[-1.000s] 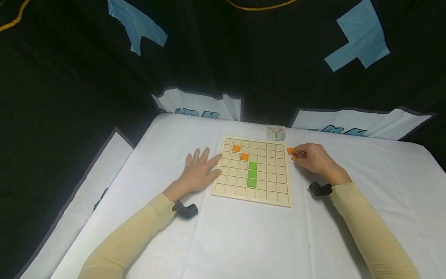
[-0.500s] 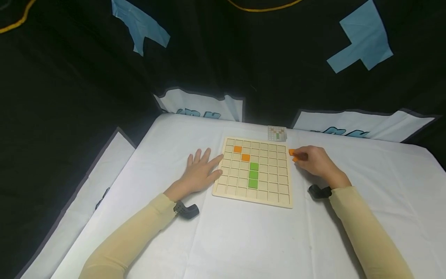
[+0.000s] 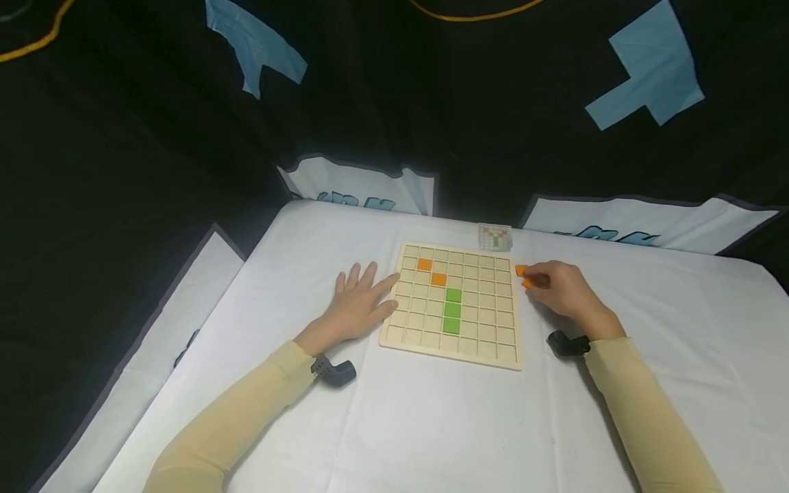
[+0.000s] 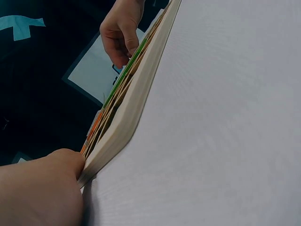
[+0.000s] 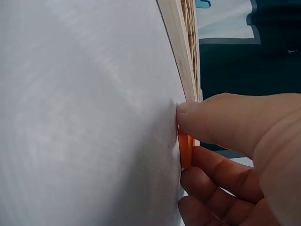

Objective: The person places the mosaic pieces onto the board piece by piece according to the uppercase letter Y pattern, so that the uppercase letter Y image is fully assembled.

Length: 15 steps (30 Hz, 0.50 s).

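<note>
A square wooden grid board [image 3: 487, 335] lies on the table with two orange tiles [image 3: 438, 279] and a column of green tiles [image 3: 453, 310] in its cells. My left hand [image 3: 351, 311] lies with fingers spread, its index finger and thumb touching the board's left edge. Just beyond the board's right edge, my right hand [image 3: 564, 291] pinches an orange tile [image 5: 185, 150] between thumb and fingers, low over the cloth. A second orange tile [image 3: 521, 270] shows at those fingertips in the head view, partly covered by the hand.
A small card [image 3: 495, 237] printed with a coloured grid pattern lies behind the board's far right corner. White cloth [image 3: 444, 424] covers the table. Black curtains [image 3: 382, 89] with blue tape pieces [image 3: 656, 68] hang behind and to the left.
The head view has shifted slightly. My right hand has lowered a little towards me beside the orange tiles. My left hand stays at the board's edge, and the tiles on the board are unchanged.
</note>
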Each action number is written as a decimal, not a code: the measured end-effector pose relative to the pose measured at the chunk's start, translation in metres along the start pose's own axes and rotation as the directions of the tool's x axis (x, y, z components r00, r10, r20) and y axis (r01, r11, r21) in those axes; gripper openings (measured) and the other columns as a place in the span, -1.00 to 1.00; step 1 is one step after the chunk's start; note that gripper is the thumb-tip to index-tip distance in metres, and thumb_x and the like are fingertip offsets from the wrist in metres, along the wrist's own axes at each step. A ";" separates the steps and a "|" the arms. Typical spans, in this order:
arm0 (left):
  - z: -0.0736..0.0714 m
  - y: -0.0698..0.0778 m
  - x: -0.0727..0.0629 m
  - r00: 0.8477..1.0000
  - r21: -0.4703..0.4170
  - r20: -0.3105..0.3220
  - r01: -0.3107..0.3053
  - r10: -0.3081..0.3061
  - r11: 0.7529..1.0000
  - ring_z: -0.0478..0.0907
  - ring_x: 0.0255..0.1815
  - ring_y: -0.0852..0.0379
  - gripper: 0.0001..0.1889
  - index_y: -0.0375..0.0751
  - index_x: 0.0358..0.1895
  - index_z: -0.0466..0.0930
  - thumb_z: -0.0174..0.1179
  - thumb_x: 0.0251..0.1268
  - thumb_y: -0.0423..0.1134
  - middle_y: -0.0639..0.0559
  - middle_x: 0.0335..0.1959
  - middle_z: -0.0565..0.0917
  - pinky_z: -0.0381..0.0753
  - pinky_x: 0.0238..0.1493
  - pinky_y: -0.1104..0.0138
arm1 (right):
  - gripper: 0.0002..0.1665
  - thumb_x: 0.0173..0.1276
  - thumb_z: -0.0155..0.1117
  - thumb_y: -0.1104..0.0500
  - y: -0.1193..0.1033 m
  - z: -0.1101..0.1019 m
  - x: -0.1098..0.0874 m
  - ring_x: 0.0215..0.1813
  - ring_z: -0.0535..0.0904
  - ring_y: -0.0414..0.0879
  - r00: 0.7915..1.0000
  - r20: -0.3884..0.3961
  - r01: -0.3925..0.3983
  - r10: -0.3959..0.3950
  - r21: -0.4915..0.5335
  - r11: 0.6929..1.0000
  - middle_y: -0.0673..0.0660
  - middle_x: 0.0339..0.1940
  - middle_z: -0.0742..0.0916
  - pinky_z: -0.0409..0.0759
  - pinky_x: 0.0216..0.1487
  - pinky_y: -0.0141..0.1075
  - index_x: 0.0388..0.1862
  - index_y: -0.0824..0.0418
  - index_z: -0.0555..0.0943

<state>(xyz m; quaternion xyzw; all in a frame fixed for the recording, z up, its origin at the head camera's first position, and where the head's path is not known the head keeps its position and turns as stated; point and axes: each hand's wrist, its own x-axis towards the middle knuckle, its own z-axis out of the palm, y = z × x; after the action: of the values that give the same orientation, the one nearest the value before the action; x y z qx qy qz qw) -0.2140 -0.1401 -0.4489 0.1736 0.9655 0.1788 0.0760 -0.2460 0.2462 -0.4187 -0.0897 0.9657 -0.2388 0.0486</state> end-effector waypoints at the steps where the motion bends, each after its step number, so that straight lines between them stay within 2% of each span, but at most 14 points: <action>1: 0.000 0.000 0.000 1.000 0.001 0.001 -0.001 0.001 1.000 -0.36 0.67 -0.47 -0.34 0.12 0.64 0.10 -0.14 0.58 0.19 -0.35 0.68 -0.11 -0.36 0.58 -0.37 | -0.50 0.32 0.36 0.33 0.000 0.000 0.000 0.09 0.61 0.21 1.000 0.001 -0.003 0.003 -0.001 1.000 0.45 0.22 0.66 0.61 0.23 0.13 0.24 0.43 0.61; 6: 0.000 0.001 0.002 1.000 0.008 0.006 -0.004 0.004 1.000 -0.36 0.67 -0.47 -0.34 0.13 0.65 0.09 -0.15 0.58 0.18 -0.34 0.69 -0.12 -0.36 0.58 -0.37 | -0.50 0.33 0.37 0.34 -0.001 0.000 -0.001 0.09 0.60 0.21 1.000 0.010 -0.016 0.016 -0.003 1.000 0.45 0.22 0.65 0.61 0.24 0.12 0.24 0.43 0.61; 15: 0.000 0.000 0.000 1.000 0.006 0.003 0.006 -0.006 1.000 -0.35 0.67 -0.48 -0.34 0.15 0.65 0.09 -0.15 0.58 0.20 -0.35 0.68 -0.11 -0.36 0.58 -0.36 | -0.53 0.32 0.34 0.36 -0.003 0.003 0.000 0.01 0.58 0.18 1.000 -0.010 0.018 -0.018 -0.043 0.999 0.43 0.13 0.70 0.61 0.17 0.12 0.21 0.42 0.63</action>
<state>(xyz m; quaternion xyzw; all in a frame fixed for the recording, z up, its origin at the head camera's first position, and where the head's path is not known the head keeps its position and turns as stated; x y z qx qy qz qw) -0.2140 -0.1406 -0.4491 0.1715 0.9664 0.1753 0.0775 -0.2449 0.2423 -0.4198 -0.0982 0.9700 -0.2189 0.0393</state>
